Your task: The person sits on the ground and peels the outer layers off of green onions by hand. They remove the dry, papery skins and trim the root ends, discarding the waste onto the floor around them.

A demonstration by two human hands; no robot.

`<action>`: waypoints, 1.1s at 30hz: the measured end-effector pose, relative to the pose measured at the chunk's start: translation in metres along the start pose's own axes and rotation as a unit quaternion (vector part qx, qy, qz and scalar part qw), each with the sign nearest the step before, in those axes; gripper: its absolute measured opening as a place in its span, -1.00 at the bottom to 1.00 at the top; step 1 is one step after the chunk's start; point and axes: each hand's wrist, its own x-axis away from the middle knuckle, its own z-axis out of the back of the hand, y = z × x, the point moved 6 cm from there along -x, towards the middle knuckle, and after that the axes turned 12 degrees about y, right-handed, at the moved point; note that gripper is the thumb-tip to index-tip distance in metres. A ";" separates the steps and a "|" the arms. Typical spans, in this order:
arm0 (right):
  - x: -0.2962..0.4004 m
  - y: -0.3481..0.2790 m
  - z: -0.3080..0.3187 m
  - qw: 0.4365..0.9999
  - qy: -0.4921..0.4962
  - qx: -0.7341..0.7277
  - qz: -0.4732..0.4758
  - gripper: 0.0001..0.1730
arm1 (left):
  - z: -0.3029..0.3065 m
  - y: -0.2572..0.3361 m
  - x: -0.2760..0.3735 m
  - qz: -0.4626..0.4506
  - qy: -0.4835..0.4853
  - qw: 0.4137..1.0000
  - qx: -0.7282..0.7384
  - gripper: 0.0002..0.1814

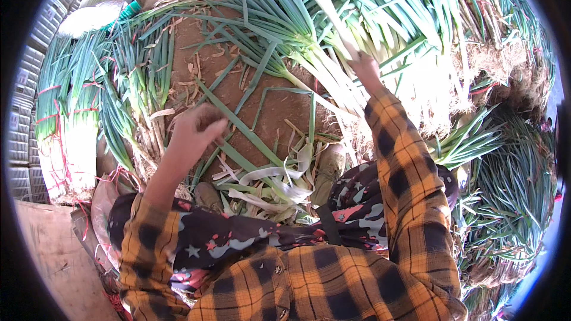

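Note:
My right hand (366, 69) is closed around the white stalk of a green onion (332, 15), whose leaves point up and away from me. Under and beside that hand lies a loose pile of green onions (321, 62) with pale stems and dark green leaves. On the left, my left hand (199, 128) is raised over the soil, fingers curled and somewhat blurred, with nothing seen in it. Peeled outer leaves and pale skins (285, 187) lie heaped between my shoes, below and right of my left hand.
Bundles of green onions tied with red string (84, 111) stand at the left, near grey plastic crates (20, 120). More bundles with roots (490, 58) are stacked at the right. A wooden board (58, 249) lies at lower left; leaf scraps cover the brown ground (196, 44).

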 end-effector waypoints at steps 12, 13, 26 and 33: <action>0.031 0.118 -0.081 0.979 -0.036 0.198 -0.019 -0.55 | -0.005 -0.046 0.012 -0.005 -0.078 0.970 -0.231 -0.74; 0.037 0.104 -0.082 0.969 0.007 0.243 0.051 -0.59 | -0.007 -0.047 0.012 -0.009 -0.083 0.967 -0.242 -0.73; 0.143 0.041 -0.125 0.986 -0.087 0.127 0.065 -0.66 | -0.037 -0.054 0.022 -0.127 -0.154 0.922 -0.333 -0.70; 0.115 -0.048 -0.110 0.998 -0.062 0.021 0.014 -0.62 | -0.042 -0.070 0.032 -0.171 -0.184 0.876 -0.411 -0.68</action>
